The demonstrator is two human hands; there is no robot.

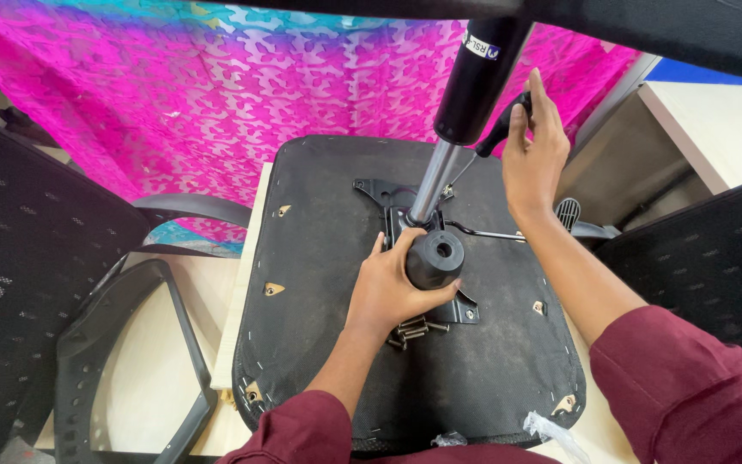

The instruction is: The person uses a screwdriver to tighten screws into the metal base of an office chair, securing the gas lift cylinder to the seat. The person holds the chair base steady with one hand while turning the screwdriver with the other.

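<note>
An upturned black chair seat [328, 344] lies on a light table, with a metal mechanism plate [388, 193] bolted at its middle. A chrome and black gas cylinder [461, 112] rises from the plate toward the camera. My left hand [388, 288] wraps around a round black knob [434, 258] at the plate's near end. My right hand [532, 150] grips a black lever handle [500, 129] beside the cylinder. A thin metal rod [483, 232] runs right from the plate. Several loose screws [414, 329] lie on the seat by my left wrist.
A pink and teal patterned cloth [216, 86] hangs behind the table. Black mesh chair backs stand at left [19, 258] and right [714, 266]. A black armrest frame [122, 344] lies on the table's left part. A light desk [714, 120] stands at far right.
</note>
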